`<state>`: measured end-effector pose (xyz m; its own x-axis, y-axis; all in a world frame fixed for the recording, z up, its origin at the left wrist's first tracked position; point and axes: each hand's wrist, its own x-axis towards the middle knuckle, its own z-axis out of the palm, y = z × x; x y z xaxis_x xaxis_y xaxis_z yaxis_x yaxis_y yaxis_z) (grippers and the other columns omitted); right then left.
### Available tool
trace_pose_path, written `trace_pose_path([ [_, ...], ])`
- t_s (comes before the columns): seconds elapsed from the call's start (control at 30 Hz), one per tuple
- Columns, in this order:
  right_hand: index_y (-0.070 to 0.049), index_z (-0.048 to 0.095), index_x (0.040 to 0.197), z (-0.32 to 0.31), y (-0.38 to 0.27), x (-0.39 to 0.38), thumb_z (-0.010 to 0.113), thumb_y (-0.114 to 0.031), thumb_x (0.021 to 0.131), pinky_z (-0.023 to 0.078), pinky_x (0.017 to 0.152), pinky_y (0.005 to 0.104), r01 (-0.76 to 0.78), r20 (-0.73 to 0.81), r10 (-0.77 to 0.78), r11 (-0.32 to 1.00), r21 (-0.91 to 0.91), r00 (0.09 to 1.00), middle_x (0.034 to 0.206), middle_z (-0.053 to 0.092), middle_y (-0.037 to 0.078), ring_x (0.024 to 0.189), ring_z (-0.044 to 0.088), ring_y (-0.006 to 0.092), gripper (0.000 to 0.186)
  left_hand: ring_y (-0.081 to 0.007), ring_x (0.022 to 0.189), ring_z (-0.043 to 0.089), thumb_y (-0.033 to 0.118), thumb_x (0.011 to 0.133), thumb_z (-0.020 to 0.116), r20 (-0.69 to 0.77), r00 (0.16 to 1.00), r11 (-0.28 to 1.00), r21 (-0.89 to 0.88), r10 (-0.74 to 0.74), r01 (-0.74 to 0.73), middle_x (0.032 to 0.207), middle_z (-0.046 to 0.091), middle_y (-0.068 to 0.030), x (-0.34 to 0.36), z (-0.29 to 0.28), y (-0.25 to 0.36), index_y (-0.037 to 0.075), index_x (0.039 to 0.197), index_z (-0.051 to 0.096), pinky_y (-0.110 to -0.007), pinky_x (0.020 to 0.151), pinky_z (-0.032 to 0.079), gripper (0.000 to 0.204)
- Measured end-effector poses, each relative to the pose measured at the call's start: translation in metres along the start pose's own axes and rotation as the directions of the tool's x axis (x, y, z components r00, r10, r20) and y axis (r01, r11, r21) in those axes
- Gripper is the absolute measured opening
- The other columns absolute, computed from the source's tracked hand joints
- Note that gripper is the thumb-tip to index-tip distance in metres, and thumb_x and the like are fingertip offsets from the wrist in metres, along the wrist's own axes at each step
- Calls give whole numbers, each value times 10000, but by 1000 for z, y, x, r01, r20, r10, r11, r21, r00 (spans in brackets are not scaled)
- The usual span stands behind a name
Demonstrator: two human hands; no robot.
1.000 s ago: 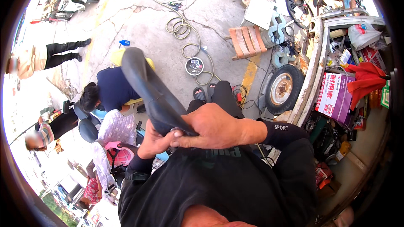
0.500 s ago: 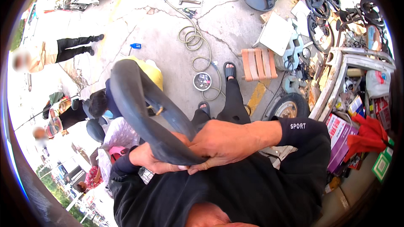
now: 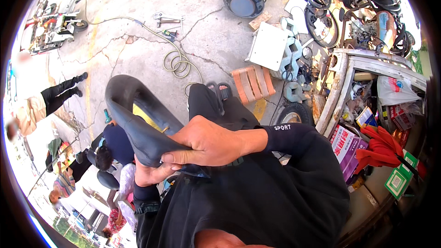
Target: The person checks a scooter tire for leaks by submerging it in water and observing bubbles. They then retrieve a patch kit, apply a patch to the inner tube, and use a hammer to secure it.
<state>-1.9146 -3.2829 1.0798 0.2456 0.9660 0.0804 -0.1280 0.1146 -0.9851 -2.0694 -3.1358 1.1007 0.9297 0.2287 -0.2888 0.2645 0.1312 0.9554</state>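
A black rubber inner tube (image 3: 131,131) stands up in a loop in front of my chest. Its small brass valve stem (image 3: 165,130) shows on the inside of the loop. My right hand (image 3: 209,143) is closed over the lower end, with the thumb pressing on the rubber. My left hand (image 3: 149,173) grips the same end from beneath, partly hidden by the tube. A short folded end of the rubber (image 3: 195,171) sticks out below my right hand. Both hands are close together, their thumbs almost meeting.
A woven-strap stool (image 3: 252,84), a white board (image 3: 266,46) and a black basin (image 3: 244,2) stand on the concrete ahead. A hose (image 3: 181,59) coils near several tools (image 3: 169,20). A metal-framed cart (image 3: 342,80) holds boxes at right. People (image 3: 117,142) are at left.
My hands and the tube have shifted left in the picture, and the lower end is squeezed more tightly. My feet are now closer together. Another person's legs have appeared at the top.
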Motion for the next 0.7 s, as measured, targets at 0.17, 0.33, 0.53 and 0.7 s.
trace_pose_path([
  [0.17, -14, 651, 784, -44, 15, 58, 626, -332, 908, 441, 552, 382, 10, -51, -11, 999, -35, 999, 642, 585, 171, 601, 570, 359, 342, -172, 961, 604, 324, 654, 892, 18, 1000, 987, 161, 6, -9, 1060, 630, -63, 69, -29, 10, -13, 1192, 539, -311, 865, 466, 727],
  [0.33, 28, 666, 858, -92, 57, 134, 604, -286, 950, 434, 559, 289, -64, -192, 58, 998, -25, 980, 634, 600, 98, 567, 533, 115, 333, -141, 934, 595, 229, 757, 814, -193, 981, 996, -90, -16, -1, 1039, 628, -49, 160, -69, -20, -15, 1157, 580, -280, 829, 472, 524],
  [0.53, 40, 641, 840, -173, 100, 202, 595, -339, 940, 417, 549, 329, -290, -194, 309, 950, 116, 931, 609, 547, 124, 547, 471, 165, 396, -149, 976, 579, 107, 813, 752, 142, 968, 969, -111, -205, 221, 1061, 619, -53, 283, -121, -31, -13, 1216, 547, -307, 874, 462, 468],
  [0.7, 29, 630, 832, -225, 135, 240, 552, -335, 963, 426, 560, 333, -381, -338, 411, 912, 153, 847, 621, 559, 134, 555, 505, 180, 395, -94, 913, 559, 239, 910, 668, 135, 945, 922, -216, -297, 320, 996, 623, -14, 371, -138, -72, -4, 1130, 591, -266, 781, 457, 336],
])
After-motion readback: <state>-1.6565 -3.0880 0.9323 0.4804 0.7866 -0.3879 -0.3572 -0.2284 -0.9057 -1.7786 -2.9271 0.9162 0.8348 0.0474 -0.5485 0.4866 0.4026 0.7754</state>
